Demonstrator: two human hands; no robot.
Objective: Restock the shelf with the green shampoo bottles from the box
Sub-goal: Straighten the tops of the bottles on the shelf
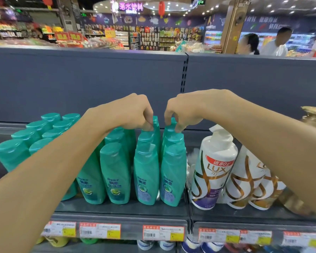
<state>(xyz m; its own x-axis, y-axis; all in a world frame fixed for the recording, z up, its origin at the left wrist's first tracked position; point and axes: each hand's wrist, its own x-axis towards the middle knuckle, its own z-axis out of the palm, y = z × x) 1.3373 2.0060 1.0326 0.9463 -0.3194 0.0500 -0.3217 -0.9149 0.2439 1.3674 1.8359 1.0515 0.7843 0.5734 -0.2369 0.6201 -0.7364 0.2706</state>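
Note:
Several green shampoo bottles (146, 172) stand in rows on the grey top shelf (120, 207), caps up. My left hand (131, 112) reaches over them and pinches the cap of a green bottle (155, 125) at the back of one row. My right hand (184, 110) pinches the cap of the rearmost green bottle (171, 127) in the neighbouring row to the right. Both bottles stand upright among the others. The box is out of view.
White pump bottles (213, 167) stand right of the green rows. A gold-topped item (314, 115) sits at the far right. The grey back panel (98, 84) rises behind. Price tags (162, 233) line the shelf edge; more bottles sit below. Two people stand beyond, at the right.

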